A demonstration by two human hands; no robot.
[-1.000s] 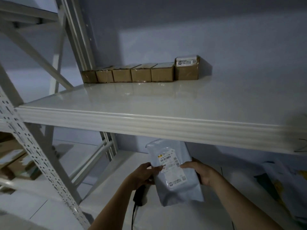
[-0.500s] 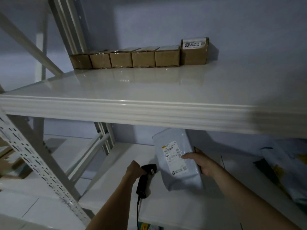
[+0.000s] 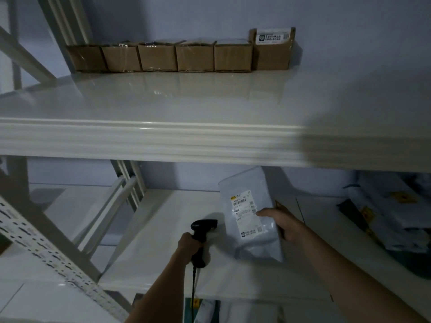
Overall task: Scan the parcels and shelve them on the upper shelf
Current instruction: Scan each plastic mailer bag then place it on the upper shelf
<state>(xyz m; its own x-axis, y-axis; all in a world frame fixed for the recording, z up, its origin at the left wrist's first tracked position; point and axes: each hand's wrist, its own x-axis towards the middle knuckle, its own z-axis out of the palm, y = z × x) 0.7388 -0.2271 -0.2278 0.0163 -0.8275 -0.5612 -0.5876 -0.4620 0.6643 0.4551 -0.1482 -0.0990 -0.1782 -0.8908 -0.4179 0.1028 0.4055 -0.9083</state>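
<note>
Your right hand (image 3: 283,226) pinches the parcel (image 3: 253,215) upright, long axis near vertical, label facing you, below the upper shelf (image 3: 163,141). Your left hand (image 3: 189,244) grips the scanner (image 3: 201,231) just left of it, nose pointing right toward the label.

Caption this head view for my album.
Left hand aims scanner at mailer held by right hand.

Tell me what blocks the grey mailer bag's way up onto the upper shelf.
The upper shelf's front edge hangs above the mailer bag held in the right hand, so it must come out round it. Right of the cardboard boxes the shelf looks free.
</note>
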